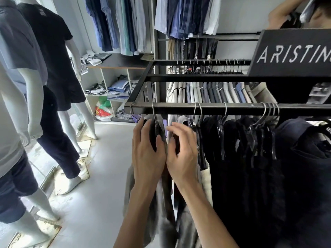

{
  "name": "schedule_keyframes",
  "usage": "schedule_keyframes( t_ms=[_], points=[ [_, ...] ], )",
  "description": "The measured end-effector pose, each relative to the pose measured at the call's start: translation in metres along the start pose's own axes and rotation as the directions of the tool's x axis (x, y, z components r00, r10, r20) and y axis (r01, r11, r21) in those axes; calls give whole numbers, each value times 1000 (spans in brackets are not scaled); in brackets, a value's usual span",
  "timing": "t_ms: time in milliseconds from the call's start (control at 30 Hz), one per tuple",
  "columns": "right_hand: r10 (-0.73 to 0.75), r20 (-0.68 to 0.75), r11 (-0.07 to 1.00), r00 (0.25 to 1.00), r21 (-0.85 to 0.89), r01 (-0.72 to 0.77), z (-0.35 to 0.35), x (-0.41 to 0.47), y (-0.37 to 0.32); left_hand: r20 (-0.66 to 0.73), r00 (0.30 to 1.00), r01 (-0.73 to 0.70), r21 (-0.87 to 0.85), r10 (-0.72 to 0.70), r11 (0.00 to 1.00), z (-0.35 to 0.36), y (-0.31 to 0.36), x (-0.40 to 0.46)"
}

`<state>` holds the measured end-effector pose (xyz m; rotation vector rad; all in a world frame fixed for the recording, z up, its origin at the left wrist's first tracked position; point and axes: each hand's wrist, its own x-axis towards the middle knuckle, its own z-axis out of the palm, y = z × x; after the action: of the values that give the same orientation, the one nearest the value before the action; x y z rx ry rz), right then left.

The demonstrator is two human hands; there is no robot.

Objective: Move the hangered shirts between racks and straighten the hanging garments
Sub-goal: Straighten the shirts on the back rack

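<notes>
Hands meet at the centre of the view, under the near black rail [232, 109] of a clothes rack. The left hand [147, 154] curls its fingers and thumb round the dark shoulder of a hangered shirt [159, 129], whose metal hook [154, 111] sits on the rail at about 11 o'clock from the hands. The right hand [181, 154] is just beside it, touching at the thumb side, its fingers spread and bent over the next garment; whether they actually grip the cloth cannot be told. Grey fabric [161, 212] hangs down between the forearms at 6 o'clock. At 3 o'clock a tight row of dark shirts on black hangers [259, 140] fills the rail. Behind, at 1 o'clock, a second rail carries pale folded-collar shirts [215, 92], and a black sign [295, 52] stands above. Mannequins [53, 59] in dark clothes stand at 9 o'clock on the grey floor [100, 176].
</notes>
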<state>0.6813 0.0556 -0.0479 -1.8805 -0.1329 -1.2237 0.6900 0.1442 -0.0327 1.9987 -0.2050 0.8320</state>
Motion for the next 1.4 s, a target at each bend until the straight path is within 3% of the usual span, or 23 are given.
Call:
schedule_keyframes(
  t_ms=[67, 133, 200, 333, 433, 633, 867, 1200, 1400],
  points=[
    [-30, -118, 999, 993, -49, 24, -20, 11, 2, 1, 998, -56, 28, 56, 998, 5, 15, -6],
    [62, -174, 993, 983, -87, -78, -36, 17, 14, 69, 995, -66, 14, 65, 998, 16, 25, -13],
    [189, -138, 972, 972, -113, -205, -44, 16, 28, 173, 985, -21, -24, 24, 1000, 31, 32, -20],
    [220, 11, 957, 975, -197, -214, -45, 13, 46, 318, 941, 159, -104, -119, 982, 57, 30, -26],
    [330, 128, 931, 935, -209, -299, -47, 10, 55, 323, 936, 164, -39, -143, 986, 60, 20, -27],
    [429, 280, 894, 859, -271, -358, -50, 6, 67, 335, 942, -5, 77, -21, 997, 62, 23, -30],
    [482, 309, 876, 820, -168, -452, -49, 5, 72, 373, 897, 254, 3, -237, 967, 75, 32, -34],
    [627, 351, 768, 696, -129, -627, -52, 15, 72, 223, 959, 135, 187, -176, 973, 71, 23, -29],
    [634, 350, 765, 690, -152, -626, -47, 14, 69, 244, 957, 84, 291, -158, 953, 59, 13, -24]
  ],
)
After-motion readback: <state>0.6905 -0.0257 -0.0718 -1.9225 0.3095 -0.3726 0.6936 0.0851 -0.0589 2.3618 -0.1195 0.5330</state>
